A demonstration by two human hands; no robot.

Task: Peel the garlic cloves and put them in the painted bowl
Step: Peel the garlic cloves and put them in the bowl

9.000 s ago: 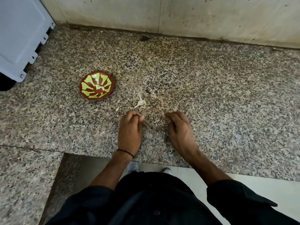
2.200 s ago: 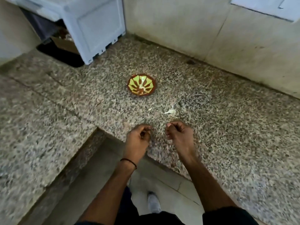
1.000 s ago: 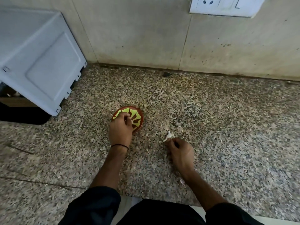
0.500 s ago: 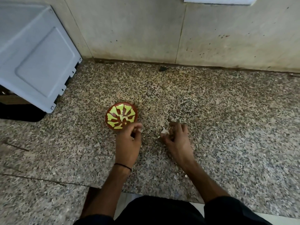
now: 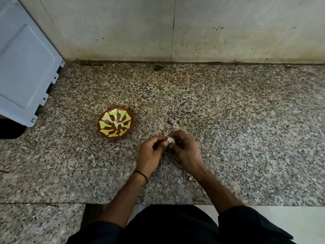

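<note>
We see the left hand (image 5: 149, 154) and right hand (image 5: 184, 150) meeting above the counter (image 5: 228, 138), fingertips pinched together on one garlic clove (image 5: 170, 140). Farther left sits the painted bowl (image 5: 115, 125), apart from both.

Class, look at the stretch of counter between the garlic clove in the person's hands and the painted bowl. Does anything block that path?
Nothing visible does. The garlic clove is pinched between the left hand and right hand; only bare granite counter lies between it and the painted bowl.
</note>
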